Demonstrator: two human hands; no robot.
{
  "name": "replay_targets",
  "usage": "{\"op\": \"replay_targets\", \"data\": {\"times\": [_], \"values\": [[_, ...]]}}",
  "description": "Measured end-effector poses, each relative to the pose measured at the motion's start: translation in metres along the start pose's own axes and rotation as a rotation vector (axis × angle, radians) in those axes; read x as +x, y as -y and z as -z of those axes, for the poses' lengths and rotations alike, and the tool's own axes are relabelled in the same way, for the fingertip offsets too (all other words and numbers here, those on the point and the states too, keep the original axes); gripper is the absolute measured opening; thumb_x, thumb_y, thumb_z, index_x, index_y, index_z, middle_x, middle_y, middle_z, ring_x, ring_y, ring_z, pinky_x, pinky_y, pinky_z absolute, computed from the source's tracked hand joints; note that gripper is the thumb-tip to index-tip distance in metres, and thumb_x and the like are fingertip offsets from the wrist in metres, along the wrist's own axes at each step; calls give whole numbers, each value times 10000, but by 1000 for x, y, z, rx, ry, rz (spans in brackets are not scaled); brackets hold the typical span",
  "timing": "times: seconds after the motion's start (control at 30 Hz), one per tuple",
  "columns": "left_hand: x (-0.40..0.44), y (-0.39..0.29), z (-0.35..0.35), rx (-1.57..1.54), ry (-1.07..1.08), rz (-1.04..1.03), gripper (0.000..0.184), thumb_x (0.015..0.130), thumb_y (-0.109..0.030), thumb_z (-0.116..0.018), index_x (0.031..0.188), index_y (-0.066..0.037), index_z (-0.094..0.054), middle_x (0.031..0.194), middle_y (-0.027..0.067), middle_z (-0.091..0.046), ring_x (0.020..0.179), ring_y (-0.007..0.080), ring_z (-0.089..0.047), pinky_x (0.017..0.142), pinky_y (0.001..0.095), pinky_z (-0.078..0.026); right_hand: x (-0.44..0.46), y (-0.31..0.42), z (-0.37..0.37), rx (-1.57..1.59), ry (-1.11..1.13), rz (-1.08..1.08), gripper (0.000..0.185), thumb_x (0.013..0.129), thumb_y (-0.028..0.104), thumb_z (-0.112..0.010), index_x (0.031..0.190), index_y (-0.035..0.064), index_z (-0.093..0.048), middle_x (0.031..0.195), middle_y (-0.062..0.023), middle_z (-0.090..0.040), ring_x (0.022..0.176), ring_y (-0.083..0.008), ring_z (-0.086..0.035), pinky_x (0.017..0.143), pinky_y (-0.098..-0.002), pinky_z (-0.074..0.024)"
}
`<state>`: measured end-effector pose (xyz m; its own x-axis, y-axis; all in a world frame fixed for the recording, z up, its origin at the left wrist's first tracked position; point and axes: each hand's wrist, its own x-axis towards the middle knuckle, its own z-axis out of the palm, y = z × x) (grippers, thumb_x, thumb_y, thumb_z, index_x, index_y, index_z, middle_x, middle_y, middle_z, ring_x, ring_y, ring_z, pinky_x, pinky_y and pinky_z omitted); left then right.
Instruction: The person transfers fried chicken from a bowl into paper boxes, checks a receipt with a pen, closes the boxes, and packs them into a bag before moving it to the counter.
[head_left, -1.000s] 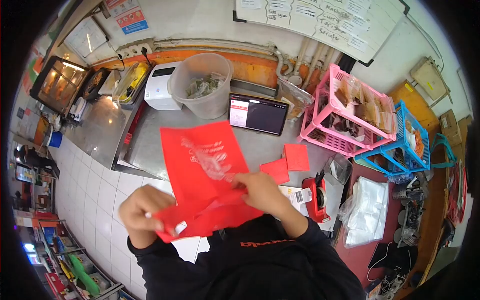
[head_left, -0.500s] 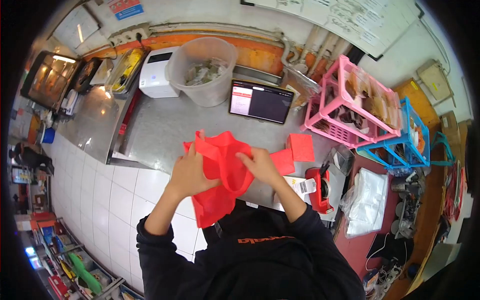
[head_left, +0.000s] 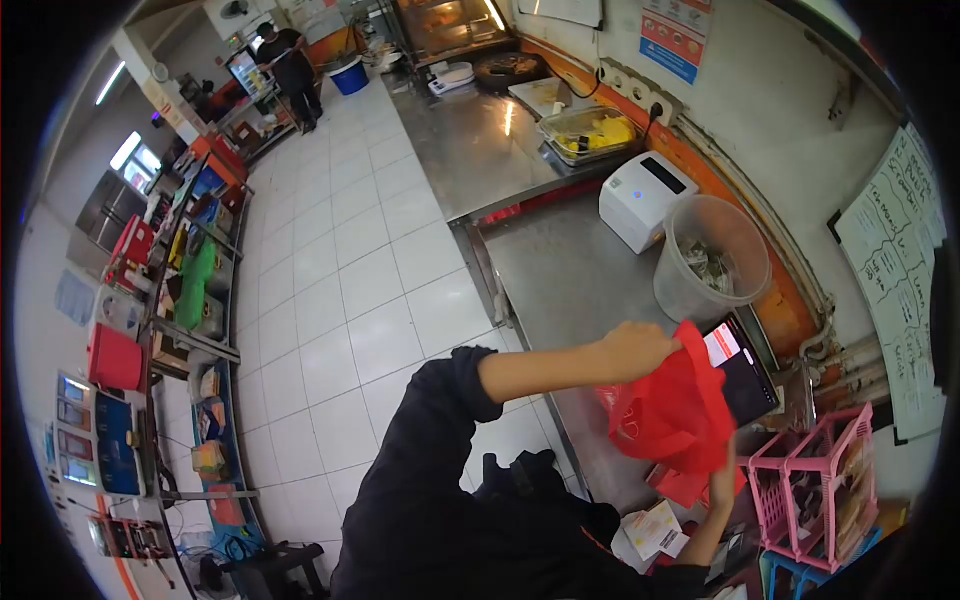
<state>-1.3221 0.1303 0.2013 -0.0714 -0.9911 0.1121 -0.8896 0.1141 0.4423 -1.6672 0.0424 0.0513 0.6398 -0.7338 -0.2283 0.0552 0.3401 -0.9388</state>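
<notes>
A red fabric bag (head_left: 665,425) with loop handles hangs over the steel counter, its mouth spread. My left hand (head_left: 642,350) is closed on the bag's upper edge, the arm stretched across from the left. On the bag's lower right side is my right hand (head_left: 725,485); its fingers are hidden by the fabric, so its grip does not show. Red boxes (head_left: 685,487) lie just below the bag, partly covered by it. White cards with printed labels (head_left: 655,530) are near my right forearm.
Behind the bag stand a tablet (head_left: 750,385), a clear bucket (head_left: 712,262) with small packets and a white label printer (head_left: 645,205). A pink rack (head_left: 810,490) is at the right. Shelves (head_left: 195,345) line the far left; another person (head_left: 290,75) stands in the distance.
My head view has swung left, showing more floor and the far aisle. My left hand still holds the bag, now above the counter; my right hand has gone partly behind the bag.
</notes>
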Motion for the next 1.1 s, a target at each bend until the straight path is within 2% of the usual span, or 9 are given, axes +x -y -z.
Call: {"op": "replay_targets", "data": {"times": [0.07,0.1,0.17,0.2,0.4,0.73,0.83,0.9,1.1], "values": [[8,5,6,62,27,-24,354,853,-145,-429,1193,-125,-523,777,184,-623,733,360,-624,635,441,-503,-9,-10,2,-554,191,-64,704,701,305,-735,1270,10,-442,1306,-130,-464,1246,-266,-405,1051,-455,-285],[11,7,7,105,43,-59,386,853,-154,-432,1232,-156,-503,751,176,-621,720,358,-624,617,441,-501,-17,-9,-23,-1246,268,-88,806,632,341,-766,1283,14,-422,1294,-132,-466,1254,-268,-384,1061,-498,-227],[18,10,-2,148,72,-114,454,848,-158,-436,1300,-200,-447,720,162,-621,704,352,-625,584,443,-498,-19,-28,-27,-1820,213,115,912,552,377,-798,1294,24,-403,1249,-137,-476,1242,-272,-372,1066,-564,-134],[17,11,-9,142,90,-141,489,844,-153,-437,1329,-213,-412,714,155,-621,700,348,-626,568,445,-496,-18,-46,-15,-1700,75,335,917,542,378,-799,1291,29,-403,1216,-141,-484,1223,-274,-380,1061,-586,-98],[17,-3,-14,69,58,-189,419,797,-39,-449,1202,-147,-437,1112,136,-544,773,351,-616,623,429,-506,-30,-5,-22,-1631,-60,47,983,458,283,-830,1280,15,-364,1181,-180,-473,1160,-343,-423,1045,-507,-235],[49,-29,-14,-52,112,-254,237,698,50,-512,899,-73,-488,1256,132,-442,737,358,-605,609,446,-490,-82,184,-92,-1243,-514,206,912,491,269,-819,1249,-25,-406,1153,-216,-524,1071,-360,-518,913,-398,-423],[60,-30,-35,-80,182,-477,86,704,11,-525,758,-50,-550,1127,163,-546,718,351,-611,596,445,-486,-88,215,-114,-1186,-512,273,910,494,275,-824,1246,-23,-408,1151,-212,-529,1063,-349,-533,903,-397,-433],[63,-34,-55,186,172,-267,105,720,-32,-534,659,-33,-619,869,189,-631,701,336,-630,600,414,-507,-81,219,-125,-1159,-504,300,908,495,282,-826,1243,-22,-411,1150,-210,-531,1057,-344,-540,899,-396,-438],[62,-26,-79,140,11,-136,165,726,-162,-595,642,-25,-633,702,176,-624,652,332,-634,557,418,-503,-42,206,-151,-1266,-383,363,918,510,339,-821,1252,2,-398,1120,-190,-542,1038,-351,-538,864,-395,-448]]}}
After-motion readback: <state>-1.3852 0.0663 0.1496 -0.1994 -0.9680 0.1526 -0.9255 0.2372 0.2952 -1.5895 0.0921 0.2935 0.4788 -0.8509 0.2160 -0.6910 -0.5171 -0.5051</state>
